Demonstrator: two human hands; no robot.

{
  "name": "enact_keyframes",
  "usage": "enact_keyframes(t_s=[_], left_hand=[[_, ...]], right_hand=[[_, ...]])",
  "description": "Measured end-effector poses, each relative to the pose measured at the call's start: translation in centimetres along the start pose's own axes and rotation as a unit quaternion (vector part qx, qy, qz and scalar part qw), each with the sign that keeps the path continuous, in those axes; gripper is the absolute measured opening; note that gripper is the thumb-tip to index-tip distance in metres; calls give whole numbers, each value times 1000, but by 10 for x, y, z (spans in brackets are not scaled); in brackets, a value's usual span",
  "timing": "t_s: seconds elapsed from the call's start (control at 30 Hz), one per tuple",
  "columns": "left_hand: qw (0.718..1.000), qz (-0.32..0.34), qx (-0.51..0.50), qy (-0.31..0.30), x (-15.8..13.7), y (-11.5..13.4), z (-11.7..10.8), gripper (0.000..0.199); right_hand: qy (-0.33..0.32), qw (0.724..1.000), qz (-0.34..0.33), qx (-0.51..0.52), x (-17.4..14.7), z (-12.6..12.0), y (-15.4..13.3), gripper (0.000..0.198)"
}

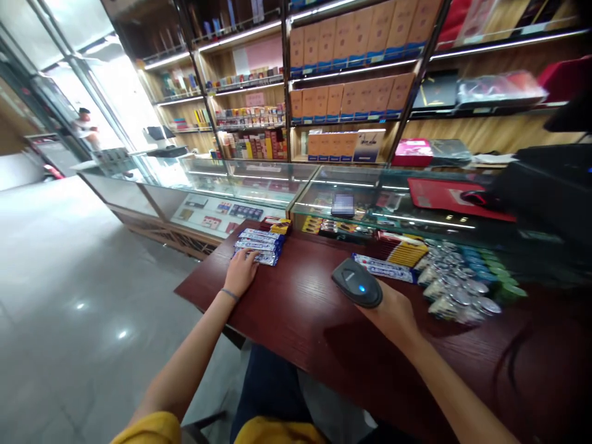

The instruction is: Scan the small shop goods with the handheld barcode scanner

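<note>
My right hand (393, 314) is wrapped round the grip of a black barcode scanner (357, 283) with a lit blue light, held above the brown table. Over at the table's left end, my left hand (241, 271) lies with its fingers spread on the nearest of several blue-and-white packets (259, 238) set in a row. A few more long blue-and-white packets (388, 269) lie just beyond the scanner. Beside them are yellow-and-dark-red packs (403, 249) and a group of small clear jars with silvery lids (456, 290).
Green-lidded containers (502, 277) stand right of the jars. Small red-and-yellow packs (277, 224) lie at the table's far left edge. A glass display counter (231, 179) runs behind, with a red mat (453, 197) and a mouse on top. A person (87, 129) is far left.
</note>
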State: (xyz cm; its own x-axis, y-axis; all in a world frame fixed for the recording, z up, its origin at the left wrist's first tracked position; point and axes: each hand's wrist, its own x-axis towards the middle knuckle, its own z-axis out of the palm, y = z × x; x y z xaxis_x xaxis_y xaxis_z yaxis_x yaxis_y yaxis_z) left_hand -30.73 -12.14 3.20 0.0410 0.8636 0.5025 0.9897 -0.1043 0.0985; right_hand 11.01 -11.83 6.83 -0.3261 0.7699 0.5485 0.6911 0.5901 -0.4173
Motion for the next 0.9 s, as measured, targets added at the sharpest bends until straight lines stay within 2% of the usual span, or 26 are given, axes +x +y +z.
enact_keyframes(t_s=[0.17,0.4,0.57,0.73,0.83,0.9], left_hand=[[998,-63,-3,-1,-4,-6,9,32],[997,-63,-35,3,-5,-11,12,22],[999,-24,-47,-1,-4,-8,7,14],[998,16,-59,-2,1,5,-2,21],[992,30,-126,-10,9,20,-8,25],[980,2,-199,-23,18,35,-9,27]], right_hand=[[-29,997,-69,-30,-5,6,-11,18],[-30,991,-121,-47,-7,11,-17,20],[-24,990,-126,-62,-6,11,-17,23],[-22,989,-120,-85,-5,6,-14,24],[-15,992,-103,-77,-5,4,-9,29],[-14,994,-81,-68,-5,4,-4,34]])
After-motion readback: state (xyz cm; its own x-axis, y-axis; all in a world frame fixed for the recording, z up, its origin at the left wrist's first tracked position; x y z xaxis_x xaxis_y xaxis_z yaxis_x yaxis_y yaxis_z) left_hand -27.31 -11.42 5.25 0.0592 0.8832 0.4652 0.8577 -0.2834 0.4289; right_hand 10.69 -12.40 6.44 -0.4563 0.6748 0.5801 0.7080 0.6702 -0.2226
